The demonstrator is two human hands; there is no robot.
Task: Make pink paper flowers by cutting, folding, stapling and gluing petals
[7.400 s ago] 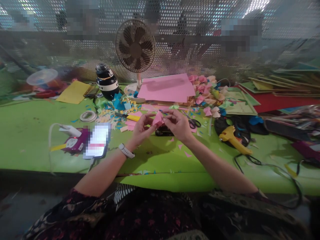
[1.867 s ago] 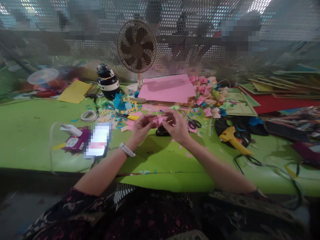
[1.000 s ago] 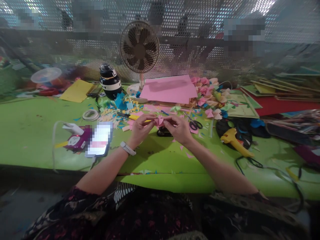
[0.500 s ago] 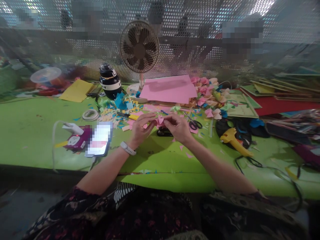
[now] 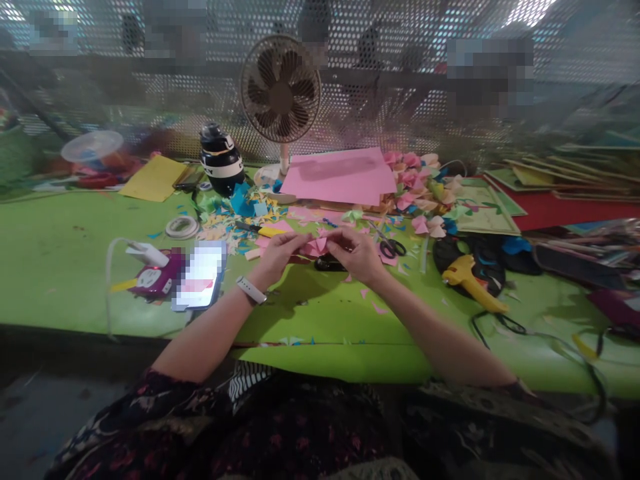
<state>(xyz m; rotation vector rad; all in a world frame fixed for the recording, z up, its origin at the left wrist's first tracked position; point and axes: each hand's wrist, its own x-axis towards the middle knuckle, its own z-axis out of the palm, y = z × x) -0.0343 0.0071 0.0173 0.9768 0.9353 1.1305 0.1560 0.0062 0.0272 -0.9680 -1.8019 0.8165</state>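
Note:
Between my two hands is a small pink folded paper flower [image 5: 317, 247], held above the green table. My left hand [image 5: 280, 257] pinches its left side with thumb and fingers. On the other side, my right hand [image 5: 354, 253] grips it between thumb and forefinger. Just below the fingers lies a dark object, perhaps a stapler [image 5: 329, 263], partly hidden by my right hand. Black-handled scissors [image 5: 393, 248] rest to the right of that hand. A yellow cutter knife [image 5: 270, 231] lies behind my left hand among coloured paper scraps [image 5: 225, 230].
A phone [image 5: 200, 277] and a purple power socket [image 5: 156, 277] lie left, near a tape roll [image 5: 182, 227]. Behind stand a fan [image 5: 281, 93], a black bottle [image 5: 223, 163] and pink sheets [image 5: 340, 177]. Paper flowers [image 5: 415, 180] and a yellow glue gun [image 5: 470, 283] sit right.
My left hand has shifted slightly left and down, its fingers drawn a little away from my right hand. The pink paper looks more spread out between them.

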